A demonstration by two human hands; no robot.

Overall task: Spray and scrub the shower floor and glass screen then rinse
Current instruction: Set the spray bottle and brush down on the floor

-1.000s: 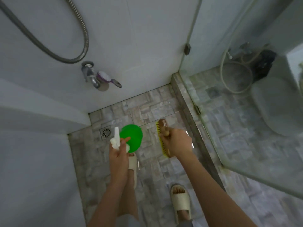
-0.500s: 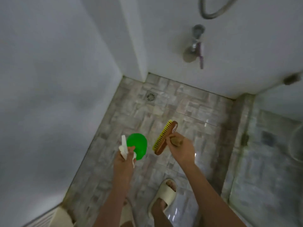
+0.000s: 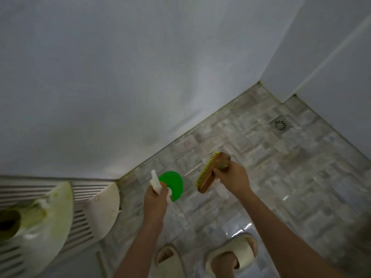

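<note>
Left hand (image 3: 155, 199): I see it wrapped round the white trigger head of a green spray bottle (image 3: 172, 184), with the nozzle pointing toward the wall (image 3: 120, 77).
Right hand (image 3: 233, 180): fingers are curled round the wooden back of a scrub brush (image 3: 207, 174). The yellow bristles face left toward the bottle. The brush is tilted and sits just beside the bottle, apart from it.
Shower floor (image 3: 281, 167): pale stone-pattern tiles, with a wet sheen near the feet.
Drain (image 3: 280, 125): a square grate in the far right corner, well apart from both hands.
Slippers (image 3: 241, 251): two cream slides on the feet at the bottom edge.
Corner shelves (image 3: 102, 207): two cream quarter-rounds at lower left, against a slatted panel (image 3: 84, 223).
</note>
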